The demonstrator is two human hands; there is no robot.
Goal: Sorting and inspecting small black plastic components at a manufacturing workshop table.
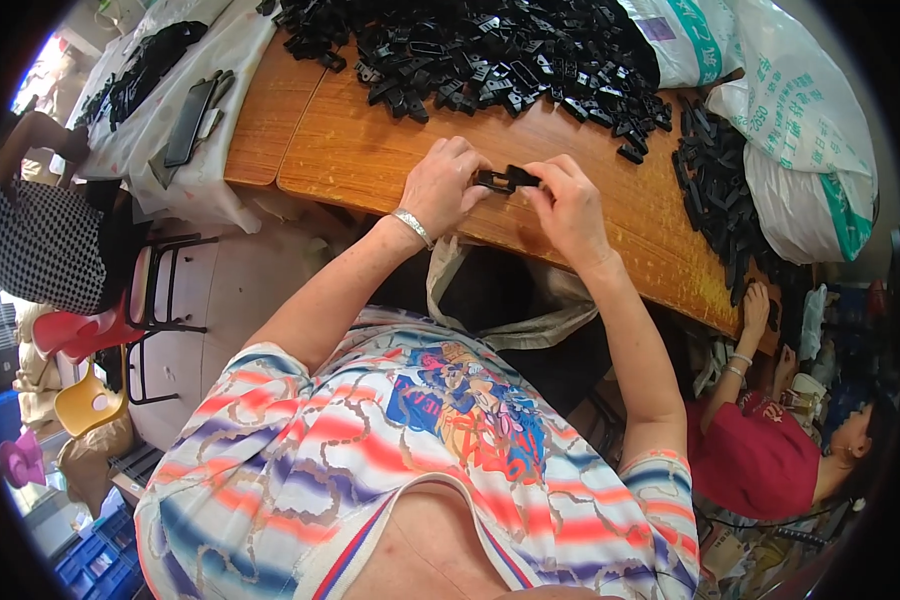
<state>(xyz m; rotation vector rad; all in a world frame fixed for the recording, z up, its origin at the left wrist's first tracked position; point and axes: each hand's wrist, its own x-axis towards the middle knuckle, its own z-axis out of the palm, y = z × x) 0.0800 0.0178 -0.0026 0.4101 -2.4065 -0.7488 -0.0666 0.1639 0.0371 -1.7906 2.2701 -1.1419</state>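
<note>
A small black plastic piece with a rectangular opening point(497, 181) is held between my two hands, above the near edge of the wooden table. My left hand point(444, 187), with a silver bracelet at its wrist, pinches the piece's left end. Fingers of my right hand point(571, 208) close on the right end. Whether this is one piece or two pieces fitted together, I cannot tell. Just beyond my hands lies a wide heap of similar black plastic parts point(460, 62), and one loose part point(630, 153) sits at its near right edge.
The worn wooden table point(360, 150) carries another black pile point(715, 190) at right, beside white plastic sacks point(805, 120). A co-worker in a red top point(755, 455) reaches to that pile. Another person point(45, 240) sits at left, near a phone point(189, 122) on a covered table.
</note>
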